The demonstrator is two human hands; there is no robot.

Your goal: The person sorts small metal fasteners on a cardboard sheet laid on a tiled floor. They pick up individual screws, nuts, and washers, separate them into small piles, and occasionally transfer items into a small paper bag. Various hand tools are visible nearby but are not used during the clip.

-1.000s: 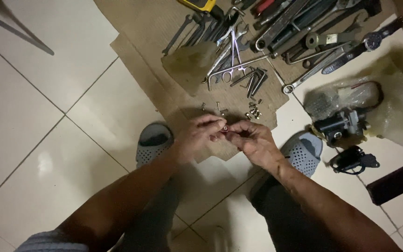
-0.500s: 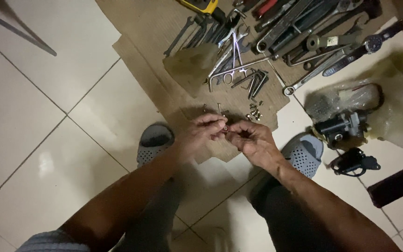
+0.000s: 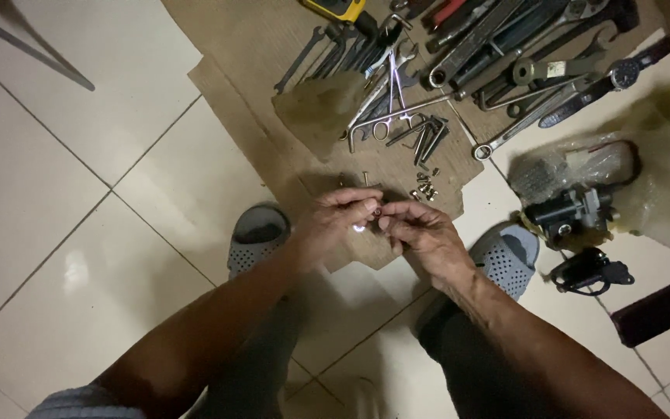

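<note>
My left hand [image 3: 337, 219] and my right hand [image 3: 419, 233] meet fingertip to fingertip above the near edge of a brown cardboard sheet [image 3: 257, 46]. Between the fingertips sits a small round metal part [image 3: 377, 211], pinched from both sides; a pale ring shows just under the left fingers. Its exact kind is too small to tell. A few loose bolts [image 3: 425, 186] lie on the cardboard just beyond my hands.
Wrenches and spanners [image 3: 397, 85] lie spread over the cardboard, with a yellow meter [image 3: 335, 8] at the top. A dark mechanical part [image 3: 568, 213] and plastic bags [image 3: 661, 178] lie right. My grey slippers [image 3: 257, 233] stand on white tiles.
Both hands have stayed together in the same spot; the fingers have shifted slightly around the small part. The view has drifted a little.
</note>
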